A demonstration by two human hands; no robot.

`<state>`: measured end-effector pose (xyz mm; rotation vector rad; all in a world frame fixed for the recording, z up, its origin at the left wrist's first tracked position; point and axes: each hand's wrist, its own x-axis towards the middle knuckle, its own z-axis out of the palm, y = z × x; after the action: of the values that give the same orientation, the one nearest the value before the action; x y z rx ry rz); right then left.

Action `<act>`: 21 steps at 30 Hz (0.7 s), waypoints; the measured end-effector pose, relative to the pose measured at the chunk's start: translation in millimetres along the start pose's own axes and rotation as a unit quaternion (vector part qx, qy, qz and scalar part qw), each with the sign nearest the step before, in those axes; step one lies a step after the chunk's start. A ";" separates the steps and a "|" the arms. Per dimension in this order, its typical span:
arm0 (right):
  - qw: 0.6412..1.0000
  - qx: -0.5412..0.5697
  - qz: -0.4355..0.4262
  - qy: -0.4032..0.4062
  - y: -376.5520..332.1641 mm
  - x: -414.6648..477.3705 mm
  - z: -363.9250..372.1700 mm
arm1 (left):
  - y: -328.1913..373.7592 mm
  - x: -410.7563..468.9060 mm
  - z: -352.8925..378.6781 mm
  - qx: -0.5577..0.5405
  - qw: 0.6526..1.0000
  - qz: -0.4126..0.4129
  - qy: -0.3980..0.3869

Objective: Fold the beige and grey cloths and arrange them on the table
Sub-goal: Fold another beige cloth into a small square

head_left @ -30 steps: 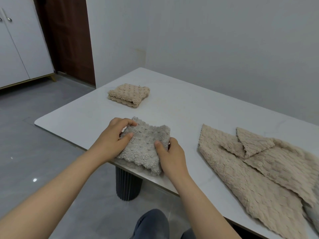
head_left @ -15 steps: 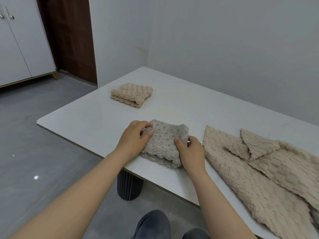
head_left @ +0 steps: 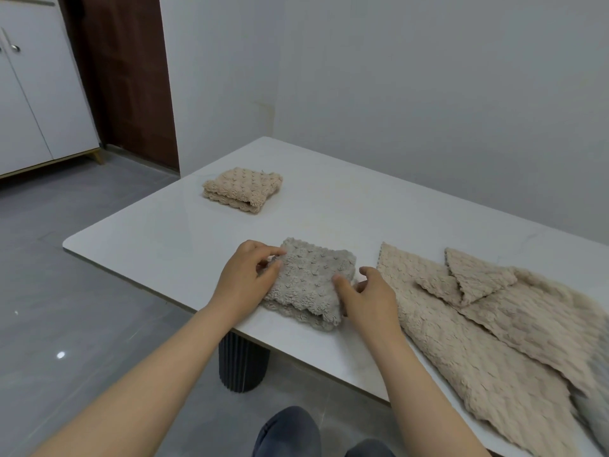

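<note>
A folded grey cloth [head_left: 309, 282] lies near the front edge of the white table [head_left: 148, 232]. My left hand [head_left: 244, 278] pinches its left corner between thumb and forefinger. My right hand [head_left: 369, 298] sits at the cloth's right side with the thumb tip touching the top; its loosely curled fingers are just off the edge. A folded beige cloth [head_left: 244, 189] rests farther back on the left. Unfolded beige cloths [head_left: 478, 324] overlap in a loose spread on the right, one corner turned up. A sliver of another grey cloth [head_left: 593, 407] shows beneath them at the far right.
The table's dark ribbed leg [head_left: 244, 364] stands under the front edge, and my knees [head_left: 290, 433] are below it. White cabinets [head_left: 39, 94] and a brown door [head_left: 131, 77] stand at the back left. Grey walls run close behind the table.
The grey cloth has come off the front edge and settled flat farther onto the table. My right hand's fingers have loosened from its right side; my left hand keeps its pinch.
</note>
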<state>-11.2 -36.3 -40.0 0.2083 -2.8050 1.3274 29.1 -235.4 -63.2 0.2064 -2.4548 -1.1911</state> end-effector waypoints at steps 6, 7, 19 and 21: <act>0.989 -0.121 -0.067 -0.056 3.6 -19.2 -55.8 | 21.3 -4.1 -21.5 0.098 0.993 0.061 -0.013; 0.986 -0.133 -0.077 -0.056 5.1 -21.6 -63.9 | 28.2 -4.2 -23.9 0.109 0.991 0.068 -0.023; 0.971 -0.224 -0.080 0.017 57.7 -30.1 -153.6 | 102.5 -22.1 14.5 0.103 0.972 0.140 -0.159; 0.968 -0.239 -0.068 0.034 73.8 -25.3 -167.3 | 114.0 -26.3 25.5 0.097 0.968 0.154 -0.173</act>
<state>-0.8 141.8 7.5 0.3197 -2.8816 0.5919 47.1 -137.8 3.8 -0.3483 -2.7724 -0.9138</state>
